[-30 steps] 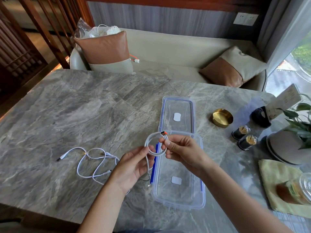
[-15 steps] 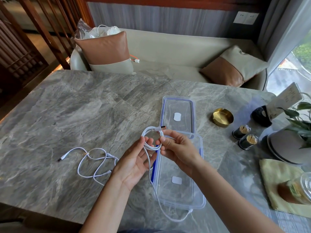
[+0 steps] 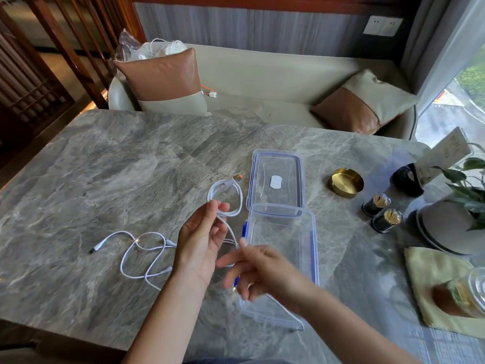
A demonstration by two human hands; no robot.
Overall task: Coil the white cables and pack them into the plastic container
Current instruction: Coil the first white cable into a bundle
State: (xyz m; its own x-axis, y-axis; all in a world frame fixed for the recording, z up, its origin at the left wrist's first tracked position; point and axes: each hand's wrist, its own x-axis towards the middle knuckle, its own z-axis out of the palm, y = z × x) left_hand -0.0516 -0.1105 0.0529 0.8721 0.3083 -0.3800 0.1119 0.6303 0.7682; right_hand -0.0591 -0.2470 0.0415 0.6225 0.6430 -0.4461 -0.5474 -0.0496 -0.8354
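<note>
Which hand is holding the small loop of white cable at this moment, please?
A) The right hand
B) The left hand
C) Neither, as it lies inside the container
B: the left hand pinches the loop of white cable at its fingertips above the table, while the right hand sits lower with fingers spread over the open container.
</note>
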